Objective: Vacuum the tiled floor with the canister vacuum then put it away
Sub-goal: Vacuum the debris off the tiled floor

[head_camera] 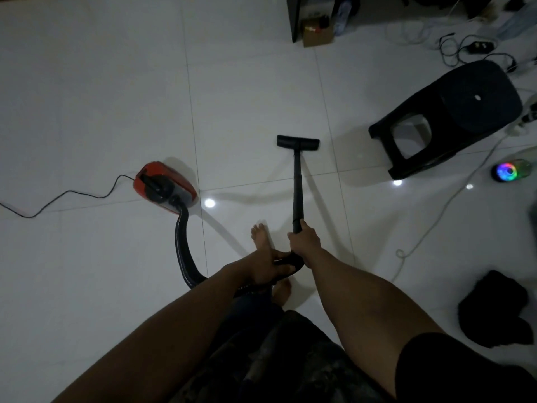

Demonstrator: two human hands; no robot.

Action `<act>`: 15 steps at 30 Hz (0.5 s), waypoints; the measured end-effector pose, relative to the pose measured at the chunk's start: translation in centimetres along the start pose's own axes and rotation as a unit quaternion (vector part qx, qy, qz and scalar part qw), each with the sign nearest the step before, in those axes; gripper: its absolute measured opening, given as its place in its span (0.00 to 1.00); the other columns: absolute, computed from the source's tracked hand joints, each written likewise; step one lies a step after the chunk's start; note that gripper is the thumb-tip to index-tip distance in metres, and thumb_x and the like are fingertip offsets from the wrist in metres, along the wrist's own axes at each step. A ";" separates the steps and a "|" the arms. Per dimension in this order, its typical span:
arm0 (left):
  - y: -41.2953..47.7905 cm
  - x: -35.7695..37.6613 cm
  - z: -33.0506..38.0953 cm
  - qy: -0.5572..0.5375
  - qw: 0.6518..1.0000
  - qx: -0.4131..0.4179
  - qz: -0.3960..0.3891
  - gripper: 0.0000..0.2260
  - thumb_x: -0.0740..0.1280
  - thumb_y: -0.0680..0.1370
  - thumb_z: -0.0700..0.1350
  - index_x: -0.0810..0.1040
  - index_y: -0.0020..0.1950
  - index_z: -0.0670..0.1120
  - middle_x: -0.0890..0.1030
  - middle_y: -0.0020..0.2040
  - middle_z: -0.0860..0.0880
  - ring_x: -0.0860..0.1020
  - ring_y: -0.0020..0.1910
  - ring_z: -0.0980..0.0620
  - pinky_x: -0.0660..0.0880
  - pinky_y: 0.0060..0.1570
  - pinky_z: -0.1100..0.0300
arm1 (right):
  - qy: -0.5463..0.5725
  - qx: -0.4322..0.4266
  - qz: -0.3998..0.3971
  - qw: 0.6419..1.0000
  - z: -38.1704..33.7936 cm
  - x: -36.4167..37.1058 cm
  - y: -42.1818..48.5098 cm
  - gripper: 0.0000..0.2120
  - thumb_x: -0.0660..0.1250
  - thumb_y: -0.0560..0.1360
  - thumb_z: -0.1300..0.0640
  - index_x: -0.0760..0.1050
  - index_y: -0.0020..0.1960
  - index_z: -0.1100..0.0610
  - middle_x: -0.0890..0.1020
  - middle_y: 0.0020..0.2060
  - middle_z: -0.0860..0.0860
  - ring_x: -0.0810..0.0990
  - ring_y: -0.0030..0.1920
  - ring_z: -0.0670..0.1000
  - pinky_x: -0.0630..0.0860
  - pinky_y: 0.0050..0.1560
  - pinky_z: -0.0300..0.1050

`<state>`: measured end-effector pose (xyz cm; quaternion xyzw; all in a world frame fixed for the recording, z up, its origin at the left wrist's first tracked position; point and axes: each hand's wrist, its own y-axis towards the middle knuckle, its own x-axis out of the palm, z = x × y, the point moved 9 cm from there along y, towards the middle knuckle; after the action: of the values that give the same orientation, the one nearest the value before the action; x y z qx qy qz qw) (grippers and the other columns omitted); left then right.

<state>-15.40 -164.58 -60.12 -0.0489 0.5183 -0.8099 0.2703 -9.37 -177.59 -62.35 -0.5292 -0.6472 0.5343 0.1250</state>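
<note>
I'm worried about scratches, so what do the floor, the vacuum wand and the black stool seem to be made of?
Floor: glossy glazed tile, probably ceramic or porcelain; grout lines, sharp light reflections. Wand: matte black tube, plastic or painted metal, unclear which. Stool: likely moulded black plastic; one piece, cut-out sides, dull sheen.

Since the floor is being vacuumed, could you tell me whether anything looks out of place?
Yes: a white cable snakes across the white tiled floor at right, a crumpled black cloth lies near it, and tangled cords sprawl beyond the black plastic stool. They could snag the black floor nozzle.
</note>
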 end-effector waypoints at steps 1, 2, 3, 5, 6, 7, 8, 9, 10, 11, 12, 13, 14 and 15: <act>1.6 0.0 -0.6 -0.002 1.000 -0.002 -0.002 0.41 0.60 0.67 0.80 0.73 0.70 0.54 0.63 0.69 0.23 0.63 0.70 0.24 0.67 0.70 0.37 | -0.001 0.002 -0.003 1.000 -0.5 -0.2 0.5 0.33 0.63 0.80 0.54 0.54 0.81 0.49 0.73 0.70 0.56 0.75 0.64 0.59 0.74 0.60 0.49; 3.6 -0.3 -1.1 -0.010 1.000 0.005 -0.002 0.42 0.58 0.65 0.82 0.71 0.70 0.58 0.62 0.71 0.24 0.63 0.71 0.25 0.66 0.71 0.36 | -0.004 0.006 -0.006 1.000 -1.2 -0.6 1.3 0.33 0.63 0.80 0.54 0.53 0.82 0.49 0.73 0.70 0.56 0.75 0.64 0.59 0.74 0.60 0.48; 5.1 -0.9 -1.1 -0.017 1.000 0.008 -0.001 0.41 0.58 0.63 0.83 0.70 0.70 0.62 0.63 0.72 0.25 0.62 0.72 0.26 0.65 0.71 0.35 | -0.008 0.008 -0.009 1.000 -2.1 -1.1 2.1 0.33 0.63 0.81 0.54 0.53 0.82 0.49 0.73 0.70 0.56 0.75 0.64 0.59 0.73 0.58 0.47; 4.7 -3.7 0.4 -0.024 1.000 -0.006 -0.006 0.38 0.57 0.65 0.82 0.70 0.69 0.65 0.66 0.71 0.27 0.63 0.71 0.27 0.63 0.71 0.33 | -0.017 0.003 -0.015 1.000 -4.0 -2.1 3.7 0.33 0.63 0.81 0.54 0.53 0.82 0.49 0.73 0.69 0.57 0.75 0.64 0.59 0.72 0.54 0.46; 3.8 -5.7 1.9 -0.035 0.999 -0.008 -0.007 0.36 0.58 0.68 0.79 0.71 0.70 0.63 0.70 0.69 0.30 0.66 0.70 0.28 0.63 0.71 0.34 | -0.019 0.001 -0.017 1.000 -5.2 -2.6 4.9 0.33 0.63 0.81 0.54 0.53 0.82 0.49 0.73 0.69 0.57 0.76 0.63 0.59 0.72 0.53 0.45; 2.7 -7.8 3.6 -0.049 0.999 0.000 -0.002 0.32 0.60 0.71 0.75 0.73 0.70 0.60 0.75 0.66 0.33 0.70 0.68 0.33 0.64 0.71 0.38 | -0.023 0.001 -0.020 1.000 -6.4 -3.0 5.8 0.33 0.63 0.81 0.54 0.53 0.82 0.49 0.73 0.69 0.57 0.76 0.62 0.59 0.72 0.53 0.45; 2.1 -9.5 5.0 -0.060 0.998 0.010 0.002 0.30 0.61 0.74 0.71 0.74 0.70 0.58 0.80 0.60 0.39 0.75 0.64 0.39 0.67 0.70 0.43 | -0.028 0.001 -0.025 0.999 -7.5 -3.3 6.7 0.33 0.63 0.81 0.54 0.52 0.82 0.49 0.73 0.69 0.56 0.76 0.62 0.58 0.73 0.53 0.44; 2.0 -11.3 6.0 -0.064 0.998 0.015 0.005 0.29 0.61 0.74 0.68 0.74 0.71 0.56 0.83 0.55 0.43 0.78 0.59 0.45 0.69 0.67 0.47 | -0.029 -0.001 -0.027 0.999 -8.9 -3.8 7.8 0.33 0.64 0.81 0.54 0.52 0.82 0.49 0.73 0.69 0.56 0.76 0.62 0.58 0.73 0.53 0.45; 2.0 -13.1 7.1 -0.067 0.997 0.024 0.004 0.27 0.62 0.76 0.65 0.75 0.71 0.54 0.84 0.53 0.45 0.81 0.55 0.48 0.72 0.63 0.52 | -0.029 -0.002 -0.031 0.999 -10.2 -4.2 8.9 0.34 0.64 0.80 0.53 0.52 0.82 0.49 0.73 0.69 0.56 0.76 0.62 0.58 0.74 0.56 0.46; 2.1 -14.6 8.0 -0.069 0.997 0.031 0.004 0.24 0.63 0.78 0.61 0.75 0.71 0.52 0.85 0.51 0.45 0.83 0.51 0.50 0.75 0.57 0.57 | -0.028 -0.004 -0.033 0.999 -11.4 -4.6 9.7 0.34 0.64 0.80 0.53 0.52 0.81 0.49 0.73 0.69 0.56 0.77 0.62 0.58 0.75 0.58 0.47; 2.1 -16.2 8.9 -0.070 0.997 0.037 0.005 0.21 0.64 0.80 0.57 0.76 0.71 0.50 0.85 0.49 0.46 0.84 0.47 0.53 0.77 0.49 0.63 | -0.025 -0.003 -0.035 0.999 -12.6 -5.1 10.6 0.34 0.65 0.80 0.53 0.53 0.81 0.49 0.74 0.68 0.56 0.77 0.61 0.58 0.76 0.59 0.49; 2.3 -18.2 10.1 -0.070 0.997 0.039 0.008 0.19 0.64 0.82 0.54 0.76 0.70 0.48 0.84 0.45 0.47 0.83 0.40 0.58 0.75 0.40 0.69 | -0.023 -0.002 -0.038 0.999 -14.1 -5.9 11.6 0.34 0.65 0.80 0.53 0.53 0.81 0.48 0.75 0.68 0.56 0.78 0.60 0.57 0.76 0.60 0.50; 2.4 -19.7 11.1 -0.068 0.997 0.040 0.007 0.16 0.64 0.82 0.52 0.76 0.69 0.48 0.82 0.40 0.50 0.81 0.32 0.63 0.72 0.32 0.73 | -0.022 0.003 -0.042 0.999 -15.4 -6.5 12.4 0.35 0.65 0.79 0.54 0.53 0.81 0.48 0.75 0.67 0.56 0.78 0.59 0.57 0.77 0.60 0.51; 2.8 -21.1 11.9 -0.069 0.997 0.041 0.011 0.17 0.64 0.83 0.50 0.76 0.70 0.47 0.79 0.37 0.52 0.77 0.26 0.66 0.69 0.27 0.75 | -0.021 -0.001 -0.042 0.999 -16.7 -7.1 13.1 0.35 0.65 0.79 0.54 0.53 0.81 0.48 0.75 0.66 0.56 0.78 0.58 0.57 0.77 0.58 0.51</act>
<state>7.84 -164.83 -52.83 -0.0883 0.4652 -0.8221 0.3161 12.94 -175.77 -63.60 -0.4902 -0.6719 0.5390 0.1334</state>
